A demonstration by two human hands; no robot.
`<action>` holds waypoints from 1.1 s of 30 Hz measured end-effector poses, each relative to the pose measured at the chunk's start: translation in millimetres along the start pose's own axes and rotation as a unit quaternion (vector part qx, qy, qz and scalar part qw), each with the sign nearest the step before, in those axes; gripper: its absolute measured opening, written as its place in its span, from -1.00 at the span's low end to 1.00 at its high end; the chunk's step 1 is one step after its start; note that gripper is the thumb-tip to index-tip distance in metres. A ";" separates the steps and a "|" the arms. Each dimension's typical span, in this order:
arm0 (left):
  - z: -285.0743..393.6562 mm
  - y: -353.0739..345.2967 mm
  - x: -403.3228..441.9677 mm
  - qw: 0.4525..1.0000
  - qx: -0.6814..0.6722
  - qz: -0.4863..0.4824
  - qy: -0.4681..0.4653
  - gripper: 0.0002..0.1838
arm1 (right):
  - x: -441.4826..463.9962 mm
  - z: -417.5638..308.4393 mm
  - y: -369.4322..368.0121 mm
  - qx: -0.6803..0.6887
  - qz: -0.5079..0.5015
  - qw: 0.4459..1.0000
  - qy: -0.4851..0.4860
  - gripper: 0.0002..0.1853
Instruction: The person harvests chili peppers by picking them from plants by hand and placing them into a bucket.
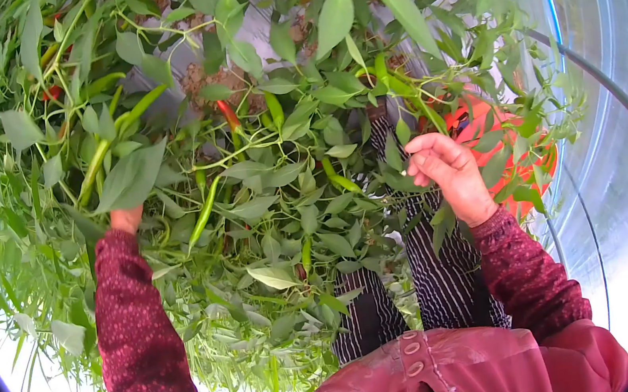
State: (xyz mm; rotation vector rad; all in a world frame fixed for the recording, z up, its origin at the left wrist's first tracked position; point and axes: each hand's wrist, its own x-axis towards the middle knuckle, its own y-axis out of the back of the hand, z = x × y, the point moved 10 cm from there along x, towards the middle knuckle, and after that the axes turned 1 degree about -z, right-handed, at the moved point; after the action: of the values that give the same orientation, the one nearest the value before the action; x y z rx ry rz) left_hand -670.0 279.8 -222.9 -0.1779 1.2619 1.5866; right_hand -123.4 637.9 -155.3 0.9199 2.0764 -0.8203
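My left hand (pixel 127 219) reaches into the pepper plants at the left, its fingers hidden behind a broad leaf (pixel 136 175). Green chili peppers (pixel 143 105) hang just above it. My right hand (pixel 454 179) is at the right edge of the foliage, fingers curled together. A small pale speck shows by its fingertips; whether it is held I cannot make out. Close above that hand hangs a long green chili pepper (pixel 428 112). Between my hands are another green chili (pixel 205 213) and a red chili (pixel 229 116) on their stems.
Behind the leaves to the right of my right hand is an orange-red container (pixel 546 163), partly covered. Clear plastic sheeting (pixel 600 59) with a dark hose (pixel 621 93) curves along the right side. My striped trouser legs (pixel 440 266) stand among the plants.
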 end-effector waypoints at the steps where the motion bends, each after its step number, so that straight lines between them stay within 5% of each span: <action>1: 1.7 7.6 -10.3 0.999 -0.027 0.006 -0.017 -0.53 | -1.3 -0.9 0.5 0.000 0.003 1.000 0.007 -0.84; 2: 21.1 10.8 -18.6 0.999 -0.027 0.008 -0.027 -0.53 | -2.7 -0.8 -0.1 0.008 0.000 1.000 0.009 -0.84; 5: 95.9 9.8 -53.9 0.916 0.396 -0.061 -0.003 -0.60 | -7.8 0.1 1.7 0.029 -0.013 0.999 0.016 -0.84; 10: 166.2 53.5 -52.7 0.987 0.132 0.093 0.008 -0.75 | -42.1 0.5 53.1 0.138 0.012 0.990 -0.026 -0.80; 13: 232.7 20.4 -51.9 0.992 0.122 -0.013 -0.039 -0.77 | -78.3 5.8 98.4 0.294 -0.034 0.955 -0.036 -0.75; 15: 207.0 -8.0 -54.1 0.965 -0.208 -0.054 0.150 -0.81 | -113.3 22.5 143.9 0.359 -0.032 0.933 -0.012 -0.78; 19: 268.4 -51.0 -52.7 0.954 -0.084 -0.186 0.219 -0.80 | -184.0 151.1 258.1 0.406 0.122 0.902 -0.076 -0.80; 21: 296.4 -74.0 -38.5 0.975 0.009 -0.218 0.032 -0.79 | -226.8 246.1 325.4 0.333 0.374 0.846 -0.185 -0.83; 24: 328.9 -104.7 -35.5 0.968 0.010 -0.243 0.061 -0.78 | -239.9 280.7 333.6 0.283 0.498 0.794 -0.205 -0.84; 27: 355.9 -131.3 -26.5 0.967 0.096 -0.235 0.004 -0.73 | -252.1 367.5 374.4 0.243 0.575 0.748 -0.224 -0.79; 29: 426.6 -142.9 -24.9 0.954 0.212 -0.176 -0.119 -0.74 | -259.3 359.3 372.1 0.195 0.607 0.734 -0.236 -0.77; 31: 495.1 -167.6 -31.2 0.962 0.046 -0.222 -0.156 -0.72 | -266.3 342.3 358.0 0.148 0.629 0.721 -0.250 -0.75; 33: 578.4 -204.2 -55.1 0.928 -0.013 -0.285 -0.239 -0.71 | -231.8 332.3 338.0 0.318 0.545 0.759 -0.157 -0.74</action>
State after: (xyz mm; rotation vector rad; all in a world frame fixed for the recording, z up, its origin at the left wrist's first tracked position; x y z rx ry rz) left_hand -224.0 673.5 -63.9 -0.1450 0.7165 1.0510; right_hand 375.5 488.0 -238.7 1.9034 0.6393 -0.8843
